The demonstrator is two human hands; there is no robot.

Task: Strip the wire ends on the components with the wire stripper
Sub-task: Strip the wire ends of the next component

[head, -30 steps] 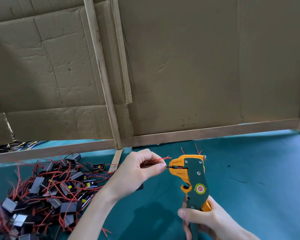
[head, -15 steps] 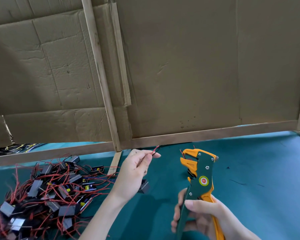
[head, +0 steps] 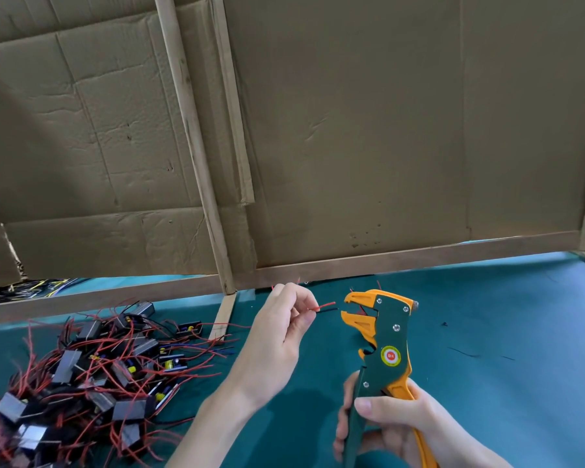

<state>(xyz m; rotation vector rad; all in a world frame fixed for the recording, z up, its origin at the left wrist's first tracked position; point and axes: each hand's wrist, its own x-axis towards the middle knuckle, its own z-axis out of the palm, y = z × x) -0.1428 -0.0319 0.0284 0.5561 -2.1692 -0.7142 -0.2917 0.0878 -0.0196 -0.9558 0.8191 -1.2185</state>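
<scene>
My left hand [head: 281, 336] pinches a red and a black wire [head: 325, 307] whose tips point right, a short gap from the jaws of the wire stripper [head: 382, 342]. The component these wires belong to is hidden behind my left hand. The stripper is orange and dark green, upright, its jaws apart and facing left. My right hand [head: 395, 427] grips its handles from below. A heap of small dark components with red and black wires [head: 92, 376] lies on the green table at the left.
A cardboard wall on a wooden frame [head: 352, 265] stands close behind the hands. A short wooden strip [head: 224, 315] lies on the green mat [head: 504, 332] near the heap. Scraps of insulation [head: 463, 351] dot the mat at the right. More wires [head: 38, 287] show under the frame, far left.
The wires left the stripper's jaws a second ago and my left hand drew back to the left. Now the wire tips point at the jaws again. The stripper's jaws have come apart.
</scene>
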